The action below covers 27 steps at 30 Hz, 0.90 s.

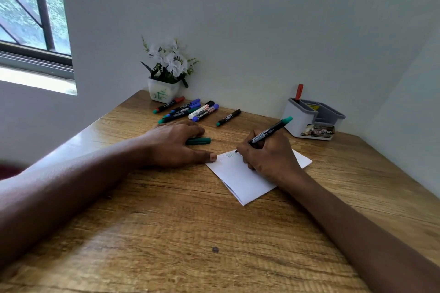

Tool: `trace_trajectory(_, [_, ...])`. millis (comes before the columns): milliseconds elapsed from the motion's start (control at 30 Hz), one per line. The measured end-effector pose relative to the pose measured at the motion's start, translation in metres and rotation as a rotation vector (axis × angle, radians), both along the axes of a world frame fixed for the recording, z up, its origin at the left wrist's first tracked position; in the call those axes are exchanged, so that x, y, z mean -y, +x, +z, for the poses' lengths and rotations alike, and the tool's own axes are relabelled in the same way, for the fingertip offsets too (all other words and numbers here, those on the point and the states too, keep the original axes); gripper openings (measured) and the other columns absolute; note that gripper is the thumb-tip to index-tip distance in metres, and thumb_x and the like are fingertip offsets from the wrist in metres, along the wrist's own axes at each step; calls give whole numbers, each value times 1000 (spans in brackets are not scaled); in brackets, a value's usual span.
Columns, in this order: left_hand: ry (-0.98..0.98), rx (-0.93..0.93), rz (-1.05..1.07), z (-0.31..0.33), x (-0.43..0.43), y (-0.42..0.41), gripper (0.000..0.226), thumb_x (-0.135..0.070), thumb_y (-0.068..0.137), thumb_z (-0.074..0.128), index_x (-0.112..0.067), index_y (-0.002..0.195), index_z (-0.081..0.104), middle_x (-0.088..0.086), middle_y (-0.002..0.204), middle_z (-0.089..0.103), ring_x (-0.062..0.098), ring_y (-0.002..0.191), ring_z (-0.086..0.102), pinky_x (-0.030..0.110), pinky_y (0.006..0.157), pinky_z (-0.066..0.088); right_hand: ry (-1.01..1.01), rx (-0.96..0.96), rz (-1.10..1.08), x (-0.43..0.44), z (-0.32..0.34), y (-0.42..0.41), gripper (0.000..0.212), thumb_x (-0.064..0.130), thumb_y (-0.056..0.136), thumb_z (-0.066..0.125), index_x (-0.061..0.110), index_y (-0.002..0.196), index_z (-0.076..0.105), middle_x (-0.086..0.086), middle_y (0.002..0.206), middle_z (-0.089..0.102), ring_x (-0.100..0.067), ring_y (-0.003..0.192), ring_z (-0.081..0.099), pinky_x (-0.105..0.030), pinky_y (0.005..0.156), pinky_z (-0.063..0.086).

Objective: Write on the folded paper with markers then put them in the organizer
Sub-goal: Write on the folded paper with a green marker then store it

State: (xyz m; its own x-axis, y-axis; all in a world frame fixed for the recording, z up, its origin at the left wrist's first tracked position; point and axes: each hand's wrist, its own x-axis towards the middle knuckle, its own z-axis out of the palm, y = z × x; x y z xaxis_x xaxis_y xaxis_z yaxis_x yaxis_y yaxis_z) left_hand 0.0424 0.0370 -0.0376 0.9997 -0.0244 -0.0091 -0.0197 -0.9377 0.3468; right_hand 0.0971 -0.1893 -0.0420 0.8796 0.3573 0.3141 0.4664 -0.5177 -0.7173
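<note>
The folded white paper (240, 176) lies on the wooden desk (181, 233) with faint green writing near its top edge. My right hand (269, 157) grips a green-ended black marker (271, 131), its tip touching the paper. My left hand (176, 144) lies flat on the desk, its thumb pressing the paper's left corner. A green cap (198, 141) sticks out from under the left fingers. Several markers (188, 110) lie loose at the back, and one black marker (229, 117) sits apart. The grey organizer (312, 119) stands at the back right with a red marker (298, 93) upright in it.
A white pot of white flowers (166, 71) stands in the back corner against the wall. Walls close the desk at the back and right. A window (31, 7) is at the upper left.
</note>
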Motion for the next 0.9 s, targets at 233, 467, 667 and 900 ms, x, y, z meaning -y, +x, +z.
trace_trajectory(233, [-8, 4, 1, 1, 2, -2, 107, -90, 63, 42, -35, 155, 36, -9, 165, 28, 14, 145, 34, 42, 116, 36, 8, 1, -27, 1, -1, 3, 21, 27, 87, 75, 18, 70, 67, 4, 58, 67, -7, 51, 61, -26, 53, 50])
trace_trajectory(467, [-16, 4, -6, 1, 1, -2, 106, -89, 64, 43, -35, 155, 36, -9, 165, 28, 14, 145, 35, 40, 115, 36, 63, -75, -24, 3, -1, 5, 20, 26, 87, 74, 16, 72, 66, 7, 51, 66, -5, 44, 60, -21, 49, 47])
trace_trajectory(667, [-7, 5, -5, 0, 0, -1, 104, -89, 66, 44, -35, 155, 36, -9, 164, 28, 14, 145, 34, 38, 114, 35, 133, -83, -93, 3, -4, 8, 19, 26, 86, 76, 13, 74, 68, 3, 55, 67, -7, 46, 61, -27, 53, 51])
trace_trajectory(900, [-16, -3, -6, 1, 1, -2, 106, -90, 64, 43, -35, 155, 36, -9, 165, 28, 15, 145, 35, 39, 114, 36, 63, -79, -69, 1, -3, 7, 20, 27, 86, 77, 14, 74, 67, 6, 52, 66, -4, 43, 59, -18, 45, 46])
